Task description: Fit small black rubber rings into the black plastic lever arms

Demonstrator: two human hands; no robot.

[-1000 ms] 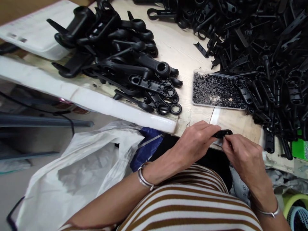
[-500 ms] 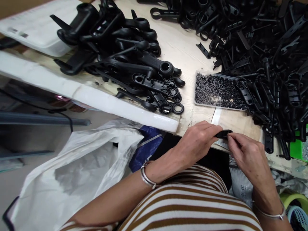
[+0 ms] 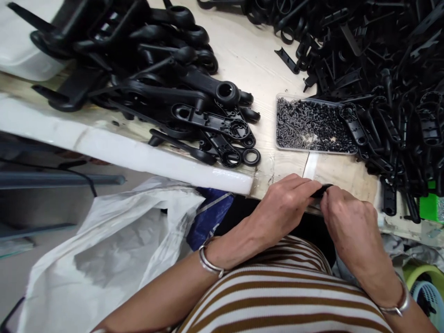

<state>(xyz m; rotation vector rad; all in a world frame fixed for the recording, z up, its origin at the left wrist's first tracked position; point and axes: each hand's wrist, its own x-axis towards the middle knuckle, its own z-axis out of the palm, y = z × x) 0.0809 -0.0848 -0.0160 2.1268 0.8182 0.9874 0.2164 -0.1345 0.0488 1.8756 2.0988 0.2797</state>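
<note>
Close to the table's front edge, my left hand (image 3: 286,206) is closed around a small black plastic part (image 3: 321,190), most of which the fingers cover. My right hand (image 3: 350,222) is closed at the right end of that part, its fingertips pressed against it; anything tiny between them is hidden. Just beyond both hands lies a clear shallow tray (image 3: 314,150) with many tiny black and metallic-looking pieces (image 3: 305,122) in it.
Black plastic arm-shaped parts (image 3: 201,92) are heaped on the left, beside a white container (image 3: 27,51). A larger pile of black parts (image 3: 374,60) covers the right. White foam (image 3: 138,157) lines the left edge. Below are a white sack (image 3: 114,245) and, at right, a green box (image 3: 428,203).
My right hand has shifted slightly left and turned over the part, now hiding more of it. My left hand stays nearly in place. The camera view has moved a little.
</note>
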